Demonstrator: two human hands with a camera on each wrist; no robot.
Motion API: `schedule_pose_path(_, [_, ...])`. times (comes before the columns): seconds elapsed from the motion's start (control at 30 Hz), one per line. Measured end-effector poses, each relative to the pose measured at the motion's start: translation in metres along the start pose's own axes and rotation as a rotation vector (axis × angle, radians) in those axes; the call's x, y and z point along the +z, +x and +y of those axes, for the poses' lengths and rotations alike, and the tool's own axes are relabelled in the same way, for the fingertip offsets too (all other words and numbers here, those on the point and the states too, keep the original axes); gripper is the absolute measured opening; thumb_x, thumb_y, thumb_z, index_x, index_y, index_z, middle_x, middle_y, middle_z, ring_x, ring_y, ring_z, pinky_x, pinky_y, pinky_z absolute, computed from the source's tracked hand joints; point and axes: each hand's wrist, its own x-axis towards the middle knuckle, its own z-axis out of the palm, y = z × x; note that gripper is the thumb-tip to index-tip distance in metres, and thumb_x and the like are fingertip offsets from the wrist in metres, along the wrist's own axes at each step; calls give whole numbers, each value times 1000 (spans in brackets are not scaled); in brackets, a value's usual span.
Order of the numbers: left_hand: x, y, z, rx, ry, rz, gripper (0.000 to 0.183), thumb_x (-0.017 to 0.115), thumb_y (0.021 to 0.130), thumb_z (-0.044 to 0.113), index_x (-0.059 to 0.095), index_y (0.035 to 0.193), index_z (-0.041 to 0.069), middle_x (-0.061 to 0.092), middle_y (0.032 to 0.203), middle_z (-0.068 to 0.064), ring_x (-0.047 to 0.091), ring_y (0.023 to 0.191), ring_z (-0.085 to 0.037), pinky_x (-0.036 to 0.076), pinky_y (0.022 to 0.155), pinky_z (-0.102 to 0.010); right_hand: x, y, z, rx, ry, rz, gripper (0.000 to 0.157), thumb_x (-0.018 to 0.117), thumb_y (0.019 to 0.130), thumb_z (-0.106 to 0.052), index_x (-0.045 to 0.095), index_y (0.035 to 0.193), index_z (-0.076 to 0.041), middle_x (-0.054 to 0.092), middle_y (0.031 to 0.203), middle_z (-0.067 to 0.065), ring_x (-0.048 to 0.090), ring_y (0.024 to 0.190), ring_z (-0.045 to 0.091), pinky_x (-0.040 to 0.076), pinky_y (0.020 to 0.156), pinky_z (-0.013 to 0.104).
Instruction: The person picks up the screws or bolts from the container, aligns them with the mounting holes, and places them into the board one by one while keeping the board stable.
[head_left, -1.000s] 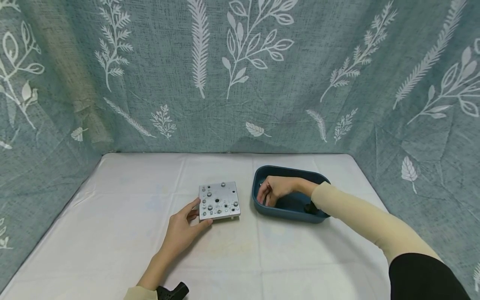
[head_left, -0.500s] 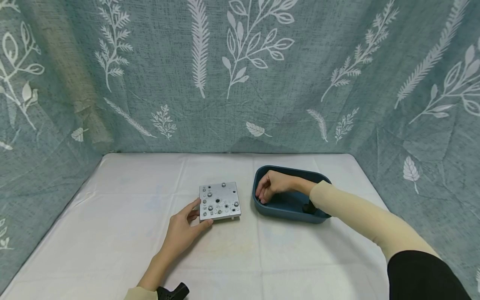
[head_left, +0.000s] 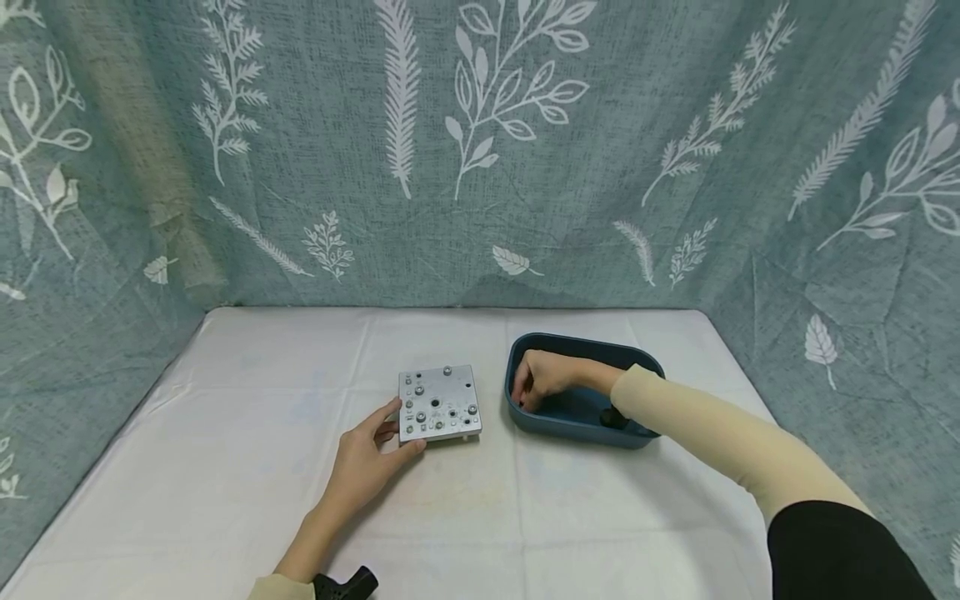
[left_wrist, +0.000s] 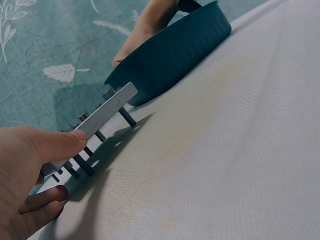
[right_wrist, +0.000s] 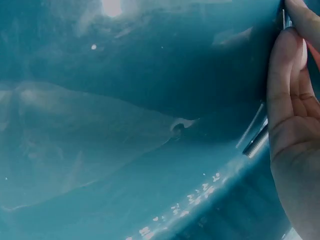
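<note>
My left hand (head_left: 367, 458) grips the near left corner of a square silver metal plate (head_left: 450, 385). Its thumb (left_wrist: 67, 144) lies along the plate's edge in the left wrist view. Screws sit in several of the plate's holes, and their shanks (left_wrist: 127, 117) stick out underneath. My right hand (head_left: 551, 375) reaches into the left end of a blue oblong tray (head_left: 592, 432), fingers bent down by the wall. In the right wrist view a threaded screw (right_wrist: 256, 142) shows beside these fingers, partly hidden. I cannot tell whether the fingertips pinch anything.
A white cloth covers the table (head_left: 225, 467). The tray stands right of the plate, a short gap between them. A green curtain (head_left: 480, 250) with white leaf prints hangs behind the table and along both sides.
My right hand has shifted slightly within the tray's left end, and its fingers have turned and bent further down. My left hand and the plate have stayed in place.
</note>
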Motion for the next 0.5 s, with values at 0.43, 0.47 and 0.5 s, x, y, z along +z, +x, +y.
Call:
schedule_pose_path(0.43, [0, -1, -2, 5, 4, -1, 79, 85, 80, 23, 46, 144, 0, 63, 123, -21, 63, 110, -32, 54, 95, -36, 4, -2, -2, -23, -28, -52, 16, 74, 75, 14, 75, 76, -2, 59, 62, -3, 49, 56, 7, 44, 52, 20])
schedule_pose_path(0.47, [0, -1, -2, 5, 5, -2, 79, 85, 80, 23, 46, 144, 0, 63, 123, -21, 63, 110, -32, 54, 95, -36, 4, -2, -3, -23, -35, -57, 16, 74, 75, 14, 75, 76, -2, 58, 61, -3, 48, 55, 7, 43, 51, 20])
schedule_pose_path(0.5, [-1, -1, -2, 5, 5, -1, 79, 85, 80, 23, 46, 144, 0, 63, 122, -21, 63, 110, -32, 54, 95, -36, 4, -2, -4, -21, -45, -61, 16, 74, 75, 14, 75, 76, -2, 58, 61, -3, 47, 55, 7, 42, 51, 19])
